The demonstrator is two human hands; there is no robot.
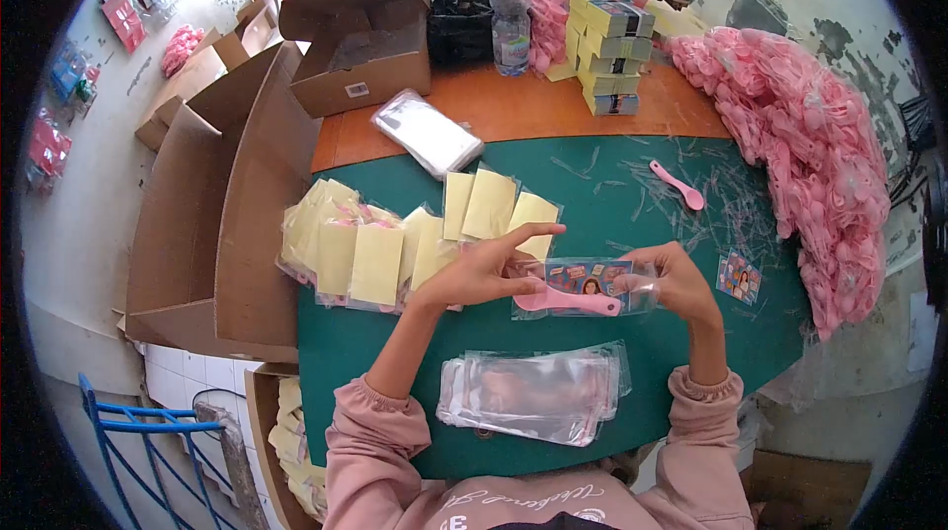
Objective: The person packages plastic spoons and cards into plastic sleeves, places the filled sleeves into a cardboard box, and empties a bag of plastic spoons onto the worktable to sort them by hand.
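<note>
Crinkled pink sleeves [375, 431] cross the near edge of the table [395, 352]. Above its middle, the left hand [494, 271] and right hand [673, 278] grasp opposite ends of a clear, limp bag [635, 302], probably keeping it stretched around a smooth plastic spoon [585, 303] and flat printed card [570, 276]. Slick flat bags [533, 394] lie by the near edge, presumably for easy reach; bundled glossy spoons [795, 135] heap along the right.

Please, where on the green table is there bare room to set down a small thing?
Bare green table shows between the held packet, plastic sleeves and right forearm, and right of that forearm, below the loose card. Crowded: left, yellow-backed packets; upper right, clear scraps around the loose spoon.
</note>
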